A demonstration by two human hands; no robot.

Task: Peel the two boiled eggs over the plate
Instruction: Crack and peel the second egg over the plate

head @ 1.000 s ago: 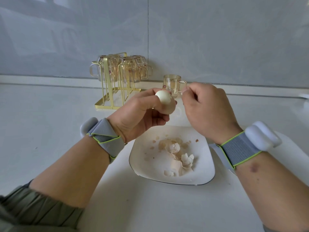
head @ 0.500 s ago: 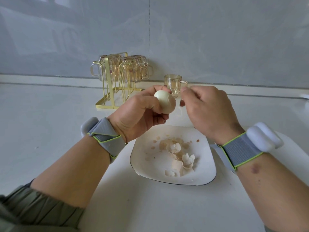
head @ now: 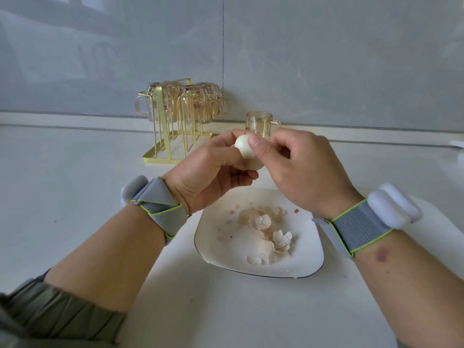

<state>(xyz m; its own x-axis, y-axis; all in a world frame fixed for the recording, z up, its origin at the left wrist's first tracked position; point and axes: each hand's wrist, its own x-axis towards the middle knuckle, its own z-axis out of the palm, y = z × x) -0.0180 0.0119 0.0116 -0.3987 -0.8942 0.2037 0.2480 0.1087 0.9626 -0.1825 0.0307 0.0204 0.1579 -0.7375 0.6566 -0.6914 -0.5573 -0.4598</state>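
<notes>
A pale, smooth boiled egg (head: 244, 150) is held above the far edge of the white plate (head: 213, 237). My left hand (head: 211, 172) grips it from the left and below. My right hand (head: 298, 169) meets it from the right, thumb pressed on the egg's top right side. Broken eggshell pieces (head: 271, 234) and small flakes lie in the middle of the plate. A second egg is not visible. Both wrists wear grey bands with white pods.
A gold wire rack (head: 173, 126) holding several amber glass mugs stands at the back left by the grey wall. A single amber glass mug (head: 259, 124) stands just behind my hands. The plate sits on a white countertop (head: 75, 184).
My right hand has moved left from just beside the egg until its thumb presses on it. My left hand has turned the egg slightly and kept it over the plate.
</notes>
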